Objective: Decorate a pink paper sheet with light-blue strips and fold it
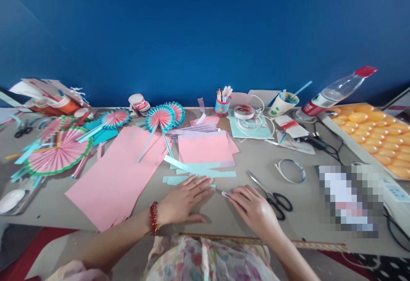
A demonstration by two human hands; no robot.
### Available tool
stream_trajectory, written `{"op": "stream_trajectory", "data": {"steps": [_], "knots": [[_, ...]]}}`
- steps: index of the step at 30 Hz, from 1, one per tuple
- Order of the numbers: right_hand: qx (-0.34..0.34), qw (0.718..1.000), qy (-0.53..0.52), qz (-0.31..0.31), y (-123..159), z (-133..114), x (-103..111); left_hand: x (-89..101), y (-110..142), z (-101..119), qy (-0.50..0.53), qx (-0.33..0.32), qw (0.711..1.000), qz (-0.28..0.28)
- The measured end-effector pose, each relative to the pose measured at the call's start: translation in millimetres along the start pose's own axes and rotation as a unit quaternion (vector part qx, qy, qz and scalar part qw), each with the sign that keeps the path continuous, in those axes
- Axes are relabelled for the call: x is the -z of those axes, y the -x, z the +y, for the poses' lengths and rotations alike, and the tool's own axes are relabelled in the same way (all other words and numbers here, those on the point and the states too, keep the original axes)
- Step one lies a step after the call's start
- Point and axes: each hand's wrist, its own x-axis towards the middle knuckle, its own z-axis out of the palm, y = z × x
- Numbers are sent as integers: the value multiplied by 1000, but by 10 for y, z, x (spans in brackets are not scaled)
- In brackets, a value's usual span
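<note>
My left hand (187,199) lies flat on the table with its fingers spread. Its fingertips rest on light blue paper strips (224,174), which lie scattered above it. In my right hand (254,208) is a slim whitish tool (225,194) with a thin tip, pinched between curled fingers; most of it is hidden, so its kind is unclear. The tip points at the small blue strip end by my left fingers. Black-handled scissors (272,196) lie half open beside my right hand. Pink sheets (120,165) spread to the left, and a smaller pink stack (203,147) lies behind the strips.
Folded paper fans (160,118) and a larger pink one (60,150) lie left. Along the wall stand a pen holder (222,105), a paper cup (282,105) and a plastic bottle (336,95). A tape roll (291,171) lies right. A braided strip (320,246) runs along the front edge.
</note>
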Motion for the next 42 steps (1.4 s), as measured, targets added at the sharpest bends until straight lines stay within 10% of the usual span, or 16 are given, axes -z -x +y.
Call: {"op": "stream_trajectory", "data": {"steps": [42], "knots": [[-49,998,-18,-19,-67,-217,-150,30,152,-47,-28,20,999,-37]]}}
